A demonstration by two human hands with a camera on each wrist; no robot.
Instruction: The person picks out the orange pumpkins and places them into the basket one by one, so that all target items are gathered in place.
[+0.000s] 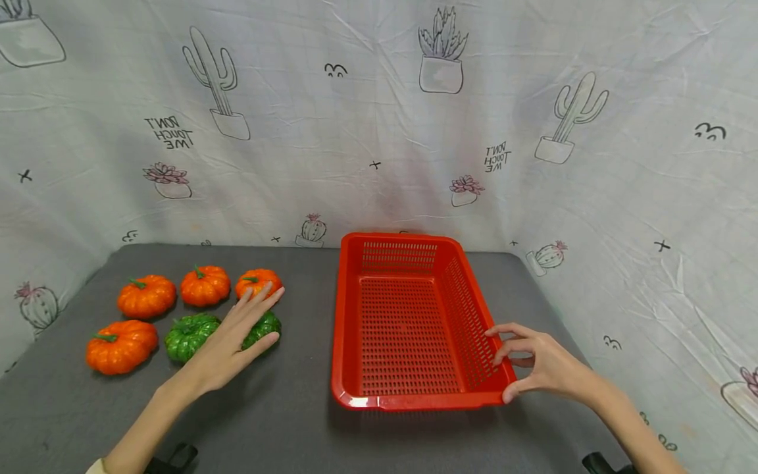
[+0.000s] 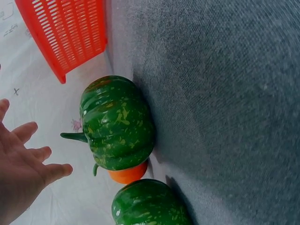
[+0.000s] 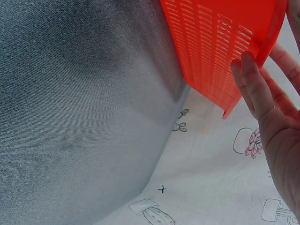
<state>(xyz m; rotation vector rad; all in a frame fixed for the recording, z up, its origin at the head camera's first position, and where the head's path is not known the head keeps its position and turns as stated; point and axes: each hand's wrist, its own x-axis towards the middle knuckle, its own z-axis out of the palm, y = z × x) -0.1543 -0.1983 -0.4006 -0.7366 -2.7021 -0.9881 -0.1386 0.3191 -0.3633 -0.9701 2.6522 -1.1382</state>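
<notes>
My left hand (image 1: 229,343) is spread over the right-hand green pumpkin (image 1: 263,329), with its fingers straight and nothing held. The left wrist view shows that green pumpkin (image 2: 117,124) beside the outstretched fingers, apart from them. Just left of it sits a second green pumpkin (image 1: 188,337). An orange pumpkin (image 1: 251,279) lies behind, partly hidden by the fingertips. My right hand (image 1: 541,362) grips the near right corner of a red plastic basket (image 1: 340,316), fingers over the right rim and thumb at the corner. Nothing lies inside the basket.
More orange pumpkins, one at the back left (image 1: 147,297), one beside it (image 1: 204,287) and one nearer (image 1: 121,347), rest on the grey tabletop (image 1: 284,421). A white cloth (image 1: 373,118) printed with cacti hangs behind and at both sides.
</notes>
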